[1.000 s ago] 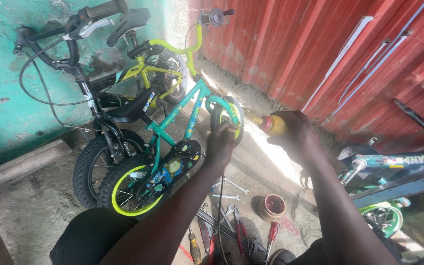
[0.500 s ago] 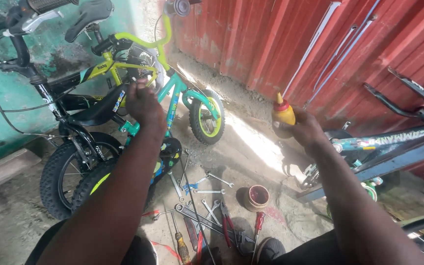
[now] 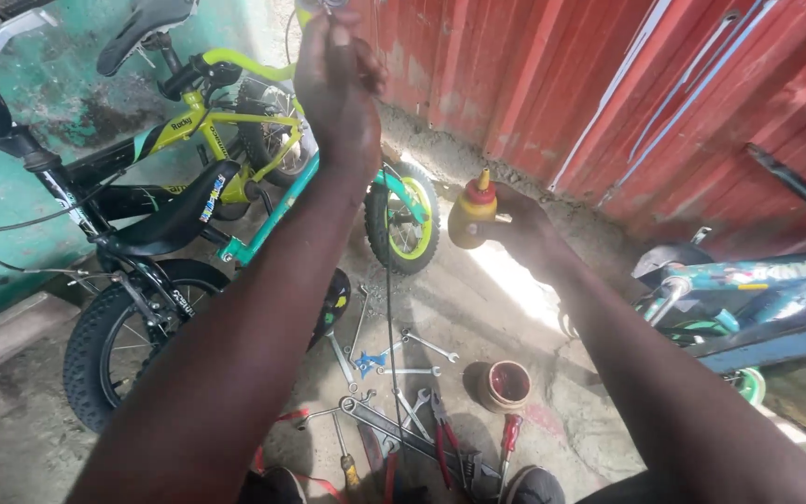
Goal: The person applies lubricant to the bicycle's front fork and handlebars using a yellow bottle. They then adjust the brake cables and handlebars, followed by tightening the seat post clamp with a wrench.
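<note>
My left hand (image 3: 340, 79) is raised high at the top of the view, its fingers pinched on the upper end of a thin dark cable (image 3: 388, 308) that hangs straight down toward the tools on the ground. My right hand (image 3: 522, 229) is lower and to the right, gripping a small yellow squeeze bottle (image 3: 471, 217) with a red nozzle, held upright and a short way right of the cable. Behind my left arm stands a small teal and lime children's bicycle (image 3: 401, 219).
A black and yellow bicycle (image 3: 156, 201) leans by the teal wall at left. Another blue bicycle (image 3: 748, 289) lies at right against the red corrugated wall (image 3: 608, 84). Spanners, pliers and screwdrivers (image 3: 394, 411) and a small round tin (image 3: 506, 385) lie on the concrete floor.
My left hand has risen from beside the teal bicycle to the top of the view, drawing the cable up taut. The bottle in my right hand has shifted left, closer to the cable.
</note>
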